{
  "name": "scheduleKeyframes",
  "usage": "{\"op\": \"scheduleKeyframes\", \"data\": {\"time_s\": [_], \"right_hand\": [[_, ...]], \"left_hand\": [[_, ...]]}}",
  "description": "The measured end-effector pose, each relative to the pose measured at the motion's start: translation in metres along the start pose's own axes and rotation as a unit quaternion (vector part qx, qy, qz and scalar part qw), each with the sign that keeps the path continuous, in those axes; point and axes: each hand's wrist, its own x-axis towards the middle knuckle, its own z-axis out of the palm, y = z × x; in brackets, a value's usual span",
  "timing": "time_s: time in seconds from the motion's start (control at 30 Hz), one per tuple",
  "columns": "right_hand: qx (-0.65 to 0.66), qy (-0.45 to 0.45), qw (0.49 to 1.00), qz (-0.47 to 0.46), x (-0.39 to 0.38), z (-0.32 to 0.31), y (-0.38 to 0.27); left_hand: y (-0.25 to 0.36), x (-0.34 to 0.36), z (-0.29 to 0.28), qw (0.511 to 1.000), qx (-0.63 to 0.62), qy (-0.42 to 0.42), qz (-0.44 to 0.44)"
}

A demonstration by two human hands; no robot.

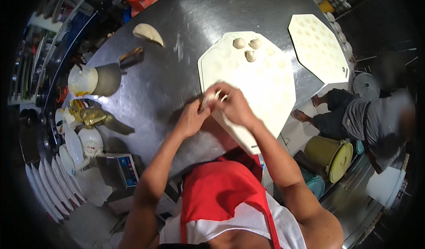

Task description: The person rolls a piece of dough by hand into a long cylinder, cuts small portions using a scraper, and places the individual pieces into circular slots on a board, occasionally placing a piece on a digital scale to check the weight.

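Over the left edge of a white octagonal board, my two hands meet. My left hand is closed around a small pale piece of dough. Bent over the same piece, my right hand pinches at it, with its fingertips slightly blurred. Three dumpling-like dough pieces sit near the far end of the board, among faint round marks. A larger half-moon lump of dough lies on the metal table at the far left.
A second octagonal board stands at the right. Along the left are a brown-handled tool, a white bucket, a gold bag, a dial scale and a digital scale. A person and a yellow bin are beyond the table's right edge.
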Motion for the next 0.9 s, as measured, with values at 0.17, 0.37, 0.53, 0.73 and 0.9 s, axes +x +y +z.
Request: {"op": "scheduleKeyframes", "data": {"time_s": [0.17, 0.37, 0.53, 0.73, 0.9], "right_hand": [[-0.224, -0.018, 0.968, 0.108, -0.022, 0.024, -0.024], [-0.149, 0.14, 0.978, 0.033, 0.01, 0.015, -0.015], [-0.139, -0.088, 0.984, -0.069, 0.0, 0.037, -0.051], [-0.277, 0.111, 0.951, -0.081, 0.102, -0.056, 0.054], [-0.368, 0.14, 0.912, -0.119, 0.146, -0.076, 0.094]], "left_hand": [[0.002, -0.012, -0.005, 0.982, 0.158, -0.084, 0.061], [0.051, 0.008, 0.012, 0.948, 0.305, -0.076, 0.059], [-0.078, 0.043, -0.01, 0.993, -0.109, -0.015, 0.04], [-0.037, 0.022, -0.005, 0.98, 0.166, -0.001, -0.113], [-0.024, 0.007, -0.007, 0.984, 0.152, 0.05, -0.08]]}}
